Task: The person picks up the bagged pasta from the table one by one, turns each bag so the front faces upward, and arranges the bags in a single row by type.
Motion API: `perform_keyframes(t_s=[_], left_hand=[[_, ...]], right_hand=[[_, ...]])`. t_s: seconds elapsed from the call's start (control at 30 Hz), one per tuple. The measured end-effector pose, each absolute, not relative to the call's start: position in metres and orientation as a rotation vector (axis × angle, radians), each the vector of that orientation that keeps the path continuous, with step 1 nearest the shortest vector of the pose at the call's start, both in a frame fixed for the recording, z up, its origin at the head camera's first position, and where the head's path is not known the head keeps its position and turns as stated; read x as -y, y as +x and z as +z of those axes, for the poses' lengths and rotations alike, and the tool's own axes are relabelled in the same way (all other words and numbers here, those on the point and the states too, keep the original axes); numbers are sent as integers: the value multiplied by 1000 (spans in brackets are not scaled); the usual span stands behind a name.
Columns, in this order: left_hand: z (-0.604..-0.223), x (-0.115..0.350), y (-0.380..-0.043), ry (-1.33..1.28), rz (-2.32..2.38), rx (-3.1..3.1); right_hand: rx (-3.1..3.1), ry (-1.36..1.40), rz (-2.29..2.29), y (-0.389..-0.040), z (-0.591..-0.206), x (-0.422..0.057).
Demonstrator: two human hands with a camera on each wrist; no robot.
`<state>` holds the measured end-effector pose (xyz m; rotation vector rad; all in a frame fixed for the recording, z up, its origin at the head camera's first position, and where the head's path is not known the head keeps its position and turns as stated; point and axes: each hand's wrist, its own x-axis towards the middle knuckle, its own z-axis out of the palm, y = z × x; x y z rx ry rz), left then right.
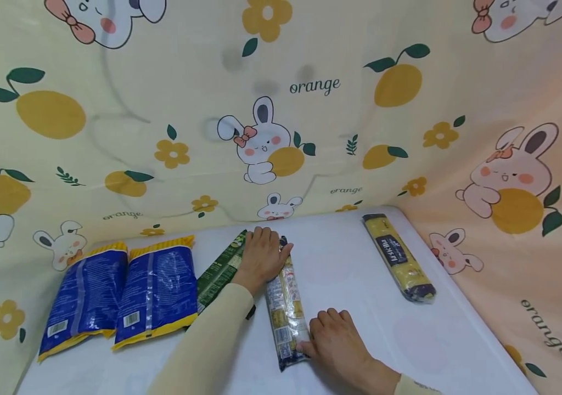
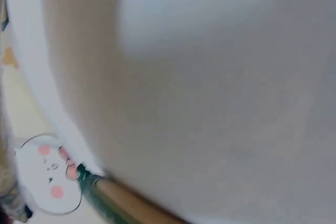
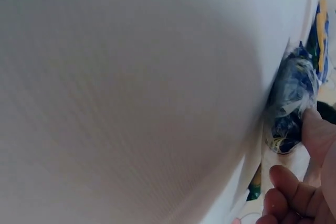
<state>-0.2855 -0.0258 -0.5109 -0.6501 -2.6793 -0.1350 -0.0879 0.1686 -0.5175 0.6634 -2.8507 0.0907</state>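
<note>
A long clear-and-dark spaghetti packet (image 1: 283, 307) lies on the white table with its label and barcode facing up. My left hand (image 1: 261, 258) grips its far end, thumb along the right edge and fingers on the left. At the near end, my right hand (image 1: 337, 343) touches the packet with the thumb. In the right wrist view, that thumb (image 3: 317, 135) presses the crinkled packet end (image 3: 289, 103), while the other fingers hang loosely curled beside it. A dark green packet (image 1: 219, 274) lies slantwise left of the spaghetti, partly hidden by my left hand and sleeve.
Two blue bags with yellow ends, a left one (image 1: 83, 296) and a right one (image 1: 157, 291), lie side by side at the left. Near the right edge lies a yellow pasta packet (image 1: 399, 258) with dark ends. A patterned cloth (image 1: 187, 93) rises behind the table.
</note>
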Motion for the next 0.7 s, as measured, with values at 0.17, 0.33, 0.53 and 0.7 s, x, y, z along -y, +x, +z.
perform_keyframes(t_s=[0.17, 0.33, 0.53, 0.7], left_hand=[[-492, 33, -285, -680, -253, 2461], [-477, 37, -284, -750, -346, 2234], [-467, 38, -280, -794, -397, 2148], [-459, 40, -274, -800, -372, 2198]], right_hand=[[2895, 597, 155, -95, -511, -170], [2910, 569, 257, -100, -509, -167], [2926, 579, 361, -101, -514, -163], [2856, 618, 359, -99, -517, -158]])
